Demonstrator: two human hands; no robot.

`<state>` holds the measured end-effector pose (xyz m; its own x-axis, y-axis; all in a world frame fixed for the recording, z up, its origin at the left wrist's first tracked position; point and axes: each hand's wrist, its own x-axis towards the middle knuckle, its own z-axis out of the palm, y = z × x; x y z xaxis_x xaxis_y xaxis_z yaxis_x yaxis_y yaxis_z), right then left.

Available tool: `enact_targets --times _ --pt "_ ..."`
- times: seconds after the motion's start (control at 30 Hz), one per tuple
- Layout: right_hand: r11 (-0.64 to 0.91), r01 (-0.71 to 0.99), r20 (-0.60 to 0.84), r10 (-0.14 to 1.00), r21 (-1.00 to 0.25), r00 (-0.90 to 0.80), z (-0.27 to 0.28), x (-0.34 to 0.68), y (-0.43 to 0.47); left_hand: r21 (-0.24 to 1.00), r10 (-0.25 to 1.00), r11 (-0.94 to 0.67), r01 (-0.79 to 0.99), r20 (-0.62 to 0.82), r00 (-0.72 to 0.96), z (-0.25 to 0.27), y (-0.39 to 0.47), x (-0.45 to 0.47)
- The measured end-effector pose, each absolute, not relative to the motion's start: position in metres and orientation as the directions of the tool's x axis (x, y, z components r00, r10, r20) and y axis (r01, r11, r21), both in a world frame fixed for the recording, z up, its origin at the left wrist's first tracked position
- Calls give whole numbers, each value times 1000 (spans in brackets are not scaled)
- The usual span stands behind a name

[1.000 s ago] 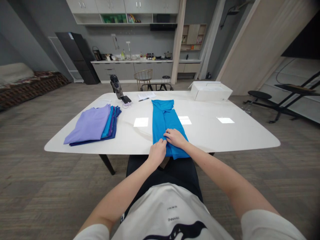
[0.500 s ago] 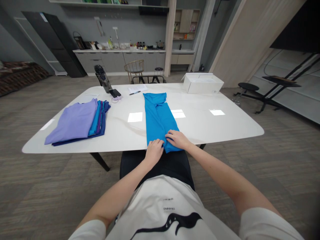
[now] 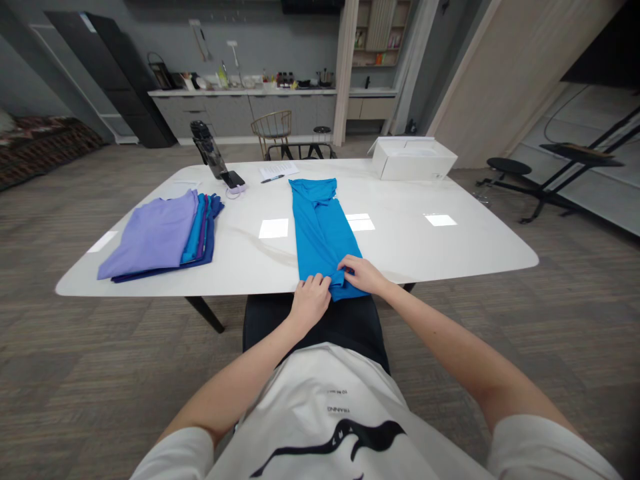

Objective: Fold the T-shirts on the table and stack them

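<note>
A bright blue garment [image 3: 323, 227], folded lengthwise into a long strip, lies on the white table [image 3: 420, 247] with its near end hanging over the front edge. My left hand [image 3: 311, 301] is closed on the garment's near left side. Closed in a pinch, my right hand [image 3: 364, 275] grips a fold of the same cloth a little farther right. Between the hands, a small part of the near end is turned up. Whether the garment is a shirt, I cannot tell.
At the left lies a pile of folded clothes [image 3: 155, 233], lilac on top. A dark bottle [image 3: 207, 150], a phone [image 3: 233, 179], a pen [image 3: 273, 179] and paper [image 3: 285, 171] are toward the back. A white box [image 3: 415, 162] stands at the back right.
My right hand has lifted a bit of the near end, which now shows a turned-up fold between my hands. The whole view has shifted slightly.
</note>
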<state>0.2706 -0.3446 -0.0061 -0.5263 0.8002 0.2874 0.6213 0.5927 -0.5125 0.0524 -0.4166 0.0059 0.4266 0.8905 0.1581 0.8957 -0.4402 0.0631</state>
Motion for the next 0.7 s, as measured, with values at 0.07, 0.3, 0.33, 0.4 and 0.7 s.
enact_targets --times 0.07,0.3,0.33,0.4,0.7 --pt "585 609 287 804 -535 -520 -5 270 -344 58 896 -428 902 159 415 5 -418 48" --pt "626 602 255 768 -496 -588 2 267 -345 186 918 -396 899 75 388 8 -424 38" --pt "635 600 243 758 -486 -605 3 267 -346 208 929 -370 905 77 362 9 -426 37" --pt "652 597 214 738 -466 -640 5 266 -346 221 948 -319 922 82 309 10 -428 35" --pt "609 657 141 772 -444 -620 3 259 -349 42 848 -509 860 198 492 5 -431 24"
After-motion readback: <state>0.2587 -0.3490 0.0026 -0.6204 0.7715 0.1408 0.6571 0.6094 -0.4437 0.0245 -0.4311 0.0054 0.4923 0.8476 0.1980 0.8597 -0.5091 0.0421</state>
